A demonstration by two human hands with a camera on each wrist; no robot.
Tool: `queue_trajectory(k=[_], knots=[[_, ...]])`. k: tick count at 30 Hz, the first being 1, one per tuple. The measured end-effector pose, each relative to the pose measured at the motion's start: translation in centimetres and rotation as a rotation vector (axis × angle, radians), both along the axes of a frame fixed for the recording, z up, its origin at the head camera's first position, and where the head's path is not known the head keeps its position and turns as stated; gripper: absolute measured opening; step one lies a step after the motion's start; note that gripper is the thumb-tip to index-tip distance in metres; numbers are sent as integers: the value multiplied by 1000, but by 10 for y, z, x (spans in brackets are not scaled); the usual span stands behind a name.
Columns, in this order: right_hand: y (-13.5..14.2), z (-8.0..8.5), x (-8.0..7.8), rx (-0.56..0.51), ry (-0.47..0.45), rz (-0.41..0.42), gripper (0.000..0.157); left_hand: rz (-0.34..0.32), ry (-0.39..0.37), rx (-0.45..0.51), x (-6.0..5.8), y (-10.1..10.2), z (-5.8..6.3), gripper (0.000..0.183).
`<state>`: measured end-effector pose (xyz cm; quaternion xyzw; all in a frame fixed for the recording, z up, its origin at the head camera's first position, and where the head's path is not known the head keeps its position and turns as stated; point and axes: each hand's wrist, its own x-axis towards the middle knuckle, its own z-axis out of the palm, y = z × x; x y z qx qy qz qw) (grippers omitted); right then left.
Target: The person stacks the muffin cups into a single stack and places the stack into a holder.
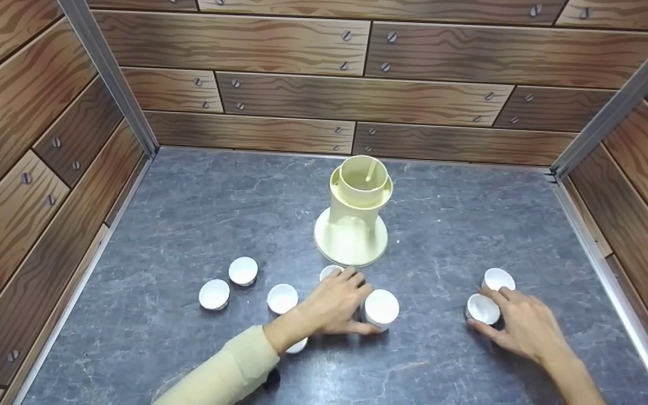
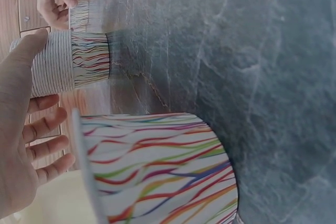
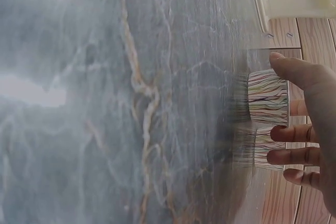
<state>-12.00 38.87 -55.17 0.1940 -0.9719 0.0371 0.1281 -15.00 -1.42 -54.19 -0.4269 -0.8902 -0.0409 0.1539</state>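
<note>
My left hand [image 1: 335, 304] grips a stack of nested paper cups [image 1: 381, 307] from its left side, thumb near and index finger far. In the left wrist view, many white rims show above the colourful wavy stripes of the lowest cup. To the right, my right hand [image 1: 523, 323] holds a single striped paper cup [image 1: 482, 310] between thumb and index finger. Right behind it stands another cup [image 1: 499, 278], close to the other fingertips. A cup [image 1: 331, 272] beyond my left fingers is partly hidden by them. One more cup [image 1: 297, 346] shows below the left wrist.
Three upright cups, the leftmost cup [image 1: 214, 295], the rear cup [image 1: 243, 271] and the nearer cup [image 1: 283, 298], stand left of my left hand. A pale yellow stand [image 1: 352, 239] with a round base and open tube is behind. Wood-patterned walls [image 1: 290, 93] enclose the grey marbled table [image 1: 206, 197].
</note>
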Motion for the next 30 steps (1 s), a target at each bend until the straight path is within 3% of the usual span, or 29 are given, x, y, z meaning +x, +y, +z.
queue_trajectory(k=[24, 30], knots=[[-22, 9, -7, -14, 140, 98, 67, 4, -20, -9, 0, 0, 1, 69], [-29, 13, -11, -15, 192, 153, 66, 0, -7, 3, 0, 0, 0, 69]])
